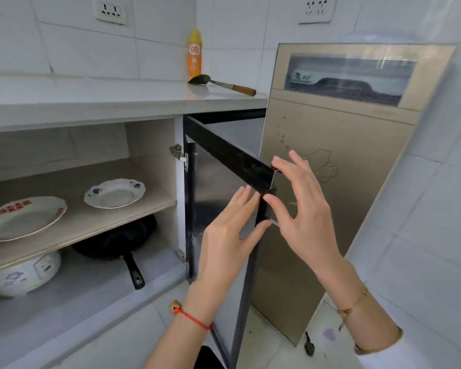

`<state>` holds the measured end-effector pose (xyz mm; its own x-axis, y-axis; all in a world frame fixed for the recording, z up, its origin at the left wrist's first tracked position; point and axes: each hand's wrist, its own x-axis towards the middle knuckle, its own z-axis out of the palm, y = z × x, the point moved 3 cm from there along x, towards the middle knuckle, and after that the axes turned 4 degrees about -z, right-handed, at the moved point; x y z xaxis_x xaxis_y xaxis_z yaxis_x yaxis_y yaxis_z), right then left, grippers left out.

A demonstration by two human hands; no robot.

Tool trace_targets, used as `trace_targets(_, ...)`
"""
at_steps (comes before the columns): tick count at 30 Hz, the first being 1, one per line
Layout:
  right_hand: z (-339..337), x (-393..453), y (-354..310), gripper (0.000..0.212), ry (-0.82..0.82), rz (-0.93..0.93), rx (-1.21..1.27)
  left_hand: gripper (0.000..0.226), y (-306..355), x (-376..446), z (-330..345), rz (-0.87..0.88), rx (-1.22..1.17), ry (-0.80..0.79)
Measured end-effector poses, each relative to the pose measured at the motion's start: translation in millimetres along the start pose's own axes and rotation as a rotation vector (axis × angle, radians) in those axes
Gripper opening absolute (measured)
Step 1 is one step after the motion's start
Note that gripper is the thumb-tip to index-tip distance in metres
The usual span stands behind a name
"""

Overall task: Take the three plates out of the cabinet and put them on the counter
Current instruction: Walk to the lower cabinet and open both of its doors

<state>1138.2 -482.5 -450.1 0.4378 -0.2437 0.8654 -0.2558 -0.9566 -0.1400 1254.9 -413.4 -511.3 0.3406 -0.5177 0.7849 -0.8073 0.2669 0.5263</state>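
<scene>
On the upper shelf (pixel 96 222) of the open cabinet (pixel 149 145), two plates can be seen: a plate with red marks (pixel 22 218) lies at the left, partly cut off by the frame edge, and a plate with blue flowers (pixel 115 193) lies to its right, further back. The two are apart and both lie flat. A third plate cannot be made out. On the cabinet floor below, a patterned bowl (pixel 22 272) is set at the left and a black pan (pixel 117 243) beside it, its handle pointed outward.

The cabinet door (pixel 224 209) is swung wide open, its free edge toward the camera. The left hand (pixel 229 235) is laid against the inner face of the door with straight fingers, the thumb stretched toward the edge. The right hand (pixel 301 209) is held at the door's outer edge with its fingers spread and the thumb touching the edge; nothing is gripped. A red cord bracelet is worn on the left wrist and a thin gold one on the right.

The counter (pixel 91 102) above the cabinet carries an orange bottle (pixel 194 53) against the tiled wall and a spatula (pixel 221 85) with a wooden handle. A gold-coloured panel (pixel 330 182) is leaned against the wall to the right of the door.
</scene>
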Motion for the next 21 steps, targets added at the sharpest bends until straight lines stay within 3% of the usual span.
trace_targets(11, -16, 1, 70, 0.043, -0.029, 0.094, -0.234, 0.054, 11, 28, 83, 0.053, 0.113, 0.028)
trace_targets(21, -18, 4, 102, 0.05, -0.056, 0.156, -0.309, 0.057, 11, 44, 112, 0.001, 0.181, -0.058)
